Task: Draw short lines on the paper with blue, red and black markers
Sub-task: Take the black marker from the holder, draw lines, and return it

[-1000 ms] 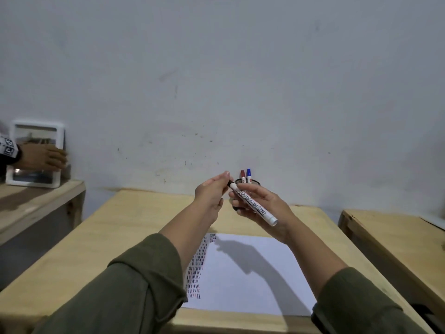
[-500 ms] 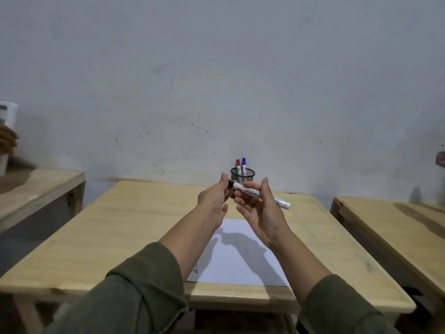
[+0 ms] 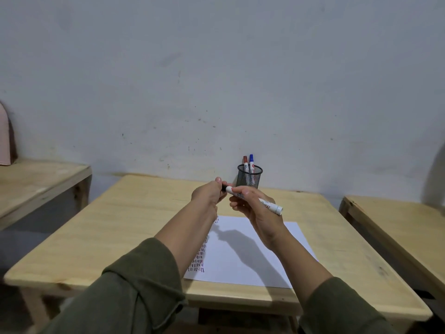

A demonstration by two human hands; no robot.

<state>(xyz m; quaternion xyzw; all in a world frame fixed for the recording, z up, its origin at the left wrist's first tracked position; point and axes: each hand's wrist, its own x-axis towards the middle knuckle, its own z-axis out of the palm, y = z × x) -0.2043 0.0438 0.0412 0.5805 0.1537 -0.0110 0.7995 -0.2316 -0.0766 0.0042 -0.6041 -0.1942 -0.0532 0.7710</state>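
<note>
Above the table I hold a white-barrelled black marker in both hands. My right hand grips its barrel. My left hand pinches the black cap end; I cannot tell whether the cap is on or off. Below my arms lies the white paper, with rows of short lines down its left side. A black mesh pen cup at the table's back edge holds a red marker and a blue marker, both upright.
The wooden table stands against a grey wall. A second wooden table is to the left and a third to the right, with gaps between. A pinkish object sits at the far left edge.
The view has swung and tilted, so the table and cup shifted in frame. My hands stay together on the marker, now lower and tilted down to the right. The person's hand at left is out of view.
</note>
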